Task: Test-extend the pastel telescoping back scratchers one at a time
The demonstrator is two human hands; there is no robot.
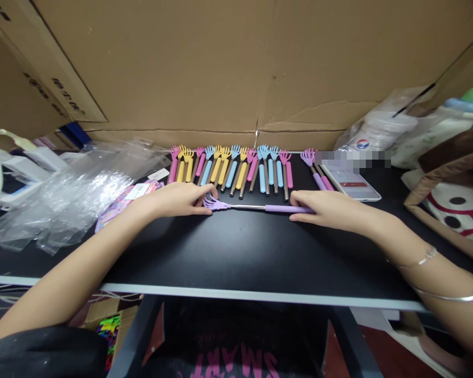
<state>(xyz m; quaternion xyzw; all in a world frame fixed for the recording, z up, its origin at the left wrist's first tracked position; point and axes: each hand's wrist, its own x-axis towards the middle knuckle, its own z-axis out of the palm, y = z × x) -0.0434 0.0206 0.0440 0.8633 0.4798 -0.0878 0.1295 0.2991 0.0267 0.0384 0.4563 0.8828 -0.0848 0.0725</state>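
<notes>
A purple telescopic back scratcher (256, 208) lies stretched out sideways on the black table (236, 257). My left hand (177, 200) pinches its claw end with closed fingers. My right hand (323, 208) grips its purple handle. Just behind it lies a row of several short back scratchers (230, 168) in pink, yellow and blue, claws pointing away from me. Two more, purple and pink (317, 169), lie apart to the right of the row.
Crumpled clear plastic bags (71, 194) and coloured cards (122, 202) lie at the left. A phone (352, 182) rests at the right, near white bags (378, 128) and a brown box (453, 199). Cardboard (220, 68) walls the back.
</notes>
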